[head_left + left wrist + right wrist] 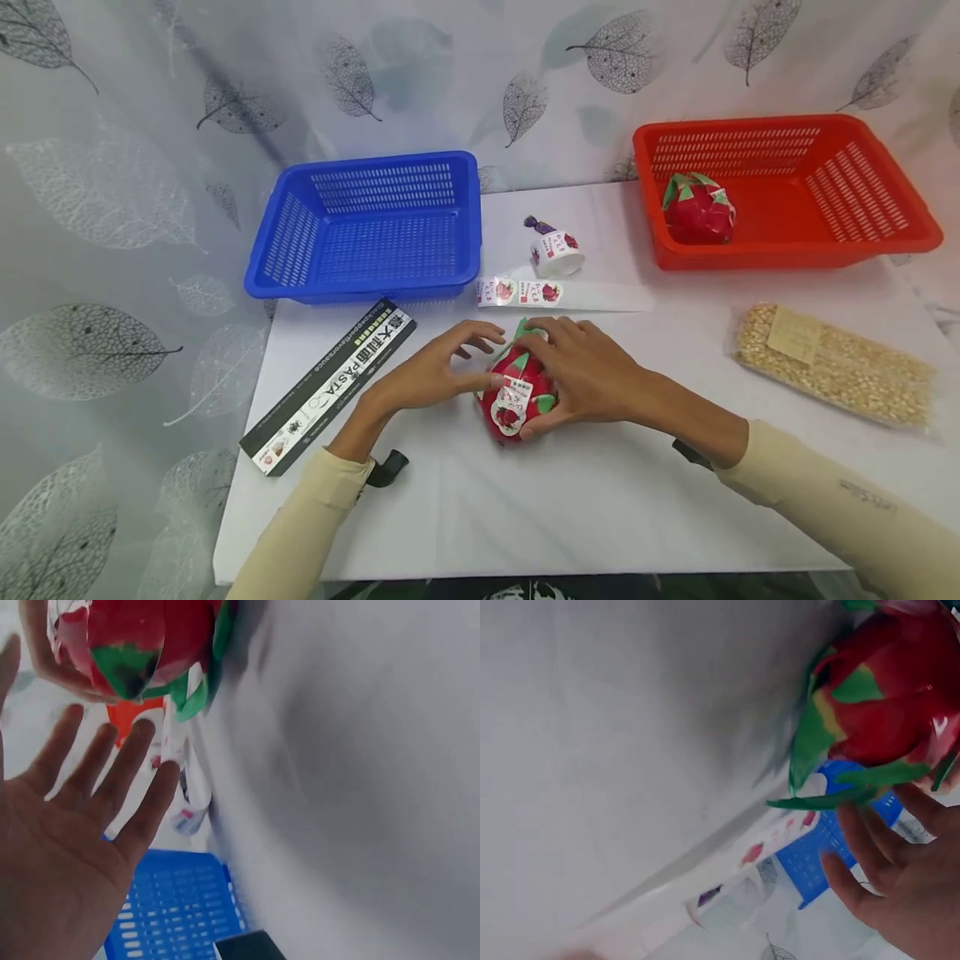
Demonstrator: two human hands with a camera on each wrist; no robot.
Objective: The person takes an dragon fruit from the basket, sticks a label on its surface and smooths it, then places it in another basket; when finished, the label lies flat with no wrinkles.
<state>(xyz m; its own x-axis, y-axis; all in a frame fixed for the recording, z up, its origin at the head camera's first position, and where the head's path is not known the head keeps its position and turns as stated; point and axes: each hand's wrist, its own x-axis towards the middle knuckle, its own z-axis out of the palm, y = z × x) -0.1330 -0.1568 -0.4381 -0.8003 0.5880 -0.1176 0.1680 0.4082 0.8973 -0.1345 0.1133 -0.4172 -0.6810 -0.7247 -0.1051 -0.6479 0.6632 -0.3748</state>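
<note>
A red dragon fruit (517, 367) with green leaf tips lies on the white table between the hands. A white label (513, 405) with a fruit picture is on its upper face. My right hand (588, 367) grips the fruit from the right, thumb at its near side and fingers over its far end. At the fruit's left, my left hand (442, 367) has spread fingers, and its thumb tip overlaps the label's edge in the head view. The left wrist view shows that hand's palm (67, 855) and straight fingers below the fruit (150, 645).
Behind stand a blue basket (471, 275) and a red basket (795, 257) holding another dragon fruit (699, 210). A label roll (557, 254), a wrapped candy (538, 225) and a label strip (562, 294) lie between. A pasta box (327, 387) lies left, a bag of corn kernels (862, 375) right.
</note>
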